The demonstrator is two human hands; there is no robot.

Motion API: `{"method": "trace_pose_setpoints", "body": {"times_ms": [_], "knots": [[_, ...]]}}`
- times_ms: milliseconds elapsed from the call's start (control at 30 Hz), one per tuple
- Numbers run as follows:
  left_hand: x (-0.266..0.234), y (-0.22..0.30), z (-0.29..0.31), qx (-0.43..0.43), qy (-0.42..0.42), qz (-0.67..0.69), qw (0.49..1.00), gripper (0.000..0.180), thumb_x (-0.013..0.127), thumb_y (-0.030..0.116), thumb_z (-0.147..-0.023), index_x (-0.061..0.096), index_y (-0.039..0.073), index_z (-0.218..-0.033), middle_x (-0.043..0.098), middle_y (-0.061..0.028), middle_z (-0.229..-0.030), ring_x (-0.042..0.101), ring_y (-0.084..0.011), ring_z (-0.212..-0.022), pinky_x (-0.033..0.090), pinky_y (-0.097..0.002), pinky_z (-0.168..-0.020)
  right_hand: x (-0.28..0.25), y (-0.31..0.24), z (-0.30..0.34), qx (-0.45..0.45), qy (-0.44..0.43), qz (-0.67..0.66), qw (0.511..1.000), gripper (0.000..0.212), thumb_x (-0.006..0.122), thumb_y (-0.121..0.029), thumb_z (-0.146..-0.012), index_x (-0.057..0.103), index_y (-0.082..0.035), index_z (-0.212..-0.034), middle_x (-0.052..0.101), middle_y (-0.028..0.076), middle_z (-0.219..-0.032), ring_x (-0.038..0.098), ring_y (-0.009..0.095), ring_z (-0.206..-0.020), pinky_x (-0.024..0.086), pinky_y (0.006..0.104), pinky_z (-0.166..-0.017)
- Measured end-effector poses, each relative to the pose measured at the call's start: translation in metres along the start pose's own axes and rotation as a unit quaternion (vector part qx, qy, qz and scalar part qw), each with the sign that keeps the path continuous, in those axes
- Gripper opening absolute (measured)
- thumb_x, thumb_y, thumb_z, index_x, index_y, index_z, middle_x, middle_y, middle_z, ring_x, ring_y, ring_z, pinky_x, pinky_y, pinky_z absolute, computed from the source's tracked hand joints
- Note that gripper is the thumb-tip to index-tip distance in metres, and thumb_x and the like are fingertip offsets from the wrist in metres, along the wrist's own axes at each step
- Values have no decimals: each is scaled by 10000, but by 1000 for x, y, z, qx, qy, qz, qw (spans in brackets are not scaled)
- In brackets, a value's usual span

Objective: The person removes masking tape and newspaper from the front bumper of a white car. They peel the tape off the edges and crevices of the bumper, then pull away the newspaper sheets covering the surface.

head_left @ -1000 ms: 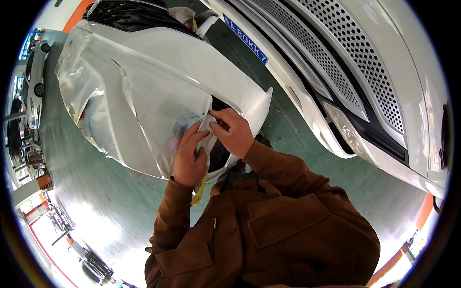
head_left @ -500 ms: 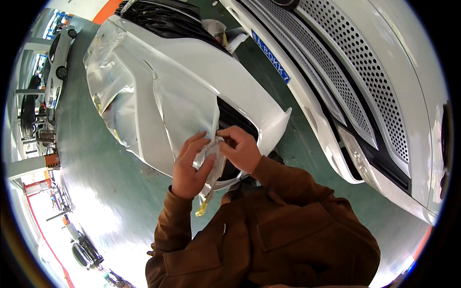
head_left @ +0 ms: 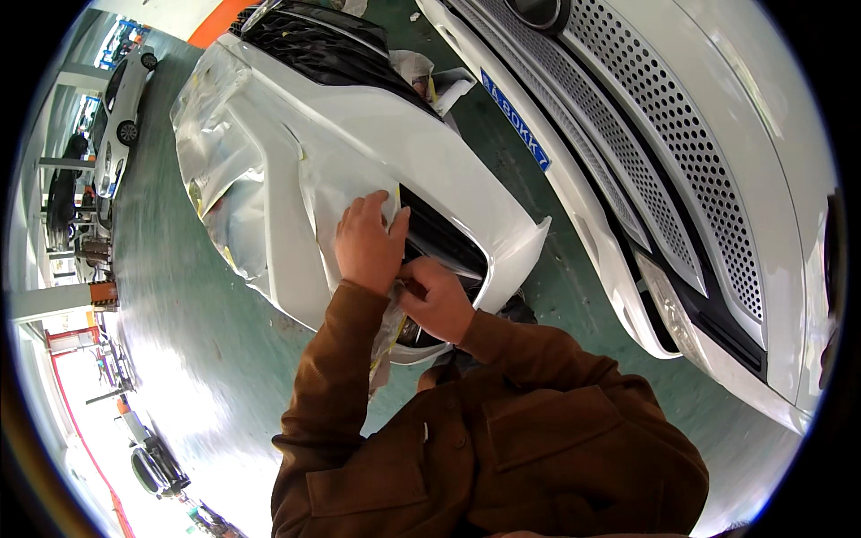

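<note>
A large white car bumper (head_left: 359,117) lies in front of me, partly covered by thin, clear masking film (head_left: 238,229). My left hand (head_left: 368,242) rests against the film beside the dark opening (head_left: 439,233) in the bumper. Its fingers are stretched out, with the thumb apart. Just nearer to me, my right hand (head_left: 439,300) is closed, thumb and forefinger pinching the film's edge. A loose, crumpled strip of film with yellow tape (head_left: 386,345) hangs below the hands, partly hidden by my left sleeve.
To the right stands a white vehicle (head_left: 583,206) with a perforated grille and a blue plate. Black sheeting (head_left: 314,45) covers the bumper's far end, near crumpled plastic (head_left: 417,67). Parked cars (head_left: 117,125) line the left side of the green floor (head_left: 170,269).
My left hand has moved up along the film, away from me, and its fingers have straightened. My right hand has shifted slightly nearer, still pinching. The view has shifted a little.
</note>
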State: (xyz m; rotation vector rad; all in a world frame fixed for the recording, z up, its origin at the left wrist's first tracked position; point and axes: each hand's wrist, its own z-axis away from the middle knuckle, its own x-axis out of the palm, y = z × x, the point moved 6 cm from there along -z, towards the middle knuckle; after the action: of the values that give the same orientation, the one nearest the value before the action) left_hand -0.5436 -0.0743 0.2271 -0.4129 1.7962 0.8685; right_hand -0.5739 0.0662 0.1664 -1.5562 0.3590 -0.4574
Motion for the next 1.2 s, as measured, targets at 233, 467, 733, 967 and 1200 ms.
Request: {"method": "trace_pose_setpoints", "body": {"times_ms": [233, 467, 733, 967, 1200], "knots": [[2, -5, -20, -106, -18, 18, 994, 237, 737, 319, -997, 732, 93, -1070, 736, -121, -825, 705, -346, -742, 546, -474, -687, 3, -1, -1, 10, -37, -16, 999, 264, 722, -71, -876, 733, -7, -1133, 622, 134, -1001, 657, 253, -792, 543, 374, -722], [6, -17, -20, -98, -5, 52, 994, 178, 699, 262, -1007, 681, 85, -1006, 756, -154, -856, 726, -413, -797, 561, -513, -707, 4, 2, 0, 6, -51, -15, 999, 263, 753, -69, -897, 727, -11, -1152, 634, 87, -1017, 645, 155, -770, 530, 310, -702], [7, -20, -21, -87, 0, 67, 994, 156, 686, 231, -1000, 658, 79, -989, 746, -170, -838, 719, -431, -800, 559, -522, -711, 2, 4, 1, -1, -49, -13, 999, 275, 755, -76, -901, 727, -6, -1165, 634, 84, -1010, 645, 148, -761, 531, 308, -697], [7, -21, -21, -80, 2, 79, 994, 152, 685, 212, -995, 650, 65, -978, 740, -184, -833, 712, -441, -790, 555, -530, -708, 1, 5, 4, 15, -52, -21, 998, 277, 749, -75, -912, 731, -5, -1179, 632, 84, -1022, 639, 139, -771, 529, 304, -707], [6, -22, -21, -79, 20, 100, 992, 149, 686, 187, -980, 638, 50, -944, 723, -192, -791, 706, -441, -745, 552, -521, -674, 1, 3, 4, 14, -54, -24, 998, 276, 741, -71, -908, 732, 1, -1175, 622, 90, -1017, 639, 163, -772, 534, 319, -713]]}}
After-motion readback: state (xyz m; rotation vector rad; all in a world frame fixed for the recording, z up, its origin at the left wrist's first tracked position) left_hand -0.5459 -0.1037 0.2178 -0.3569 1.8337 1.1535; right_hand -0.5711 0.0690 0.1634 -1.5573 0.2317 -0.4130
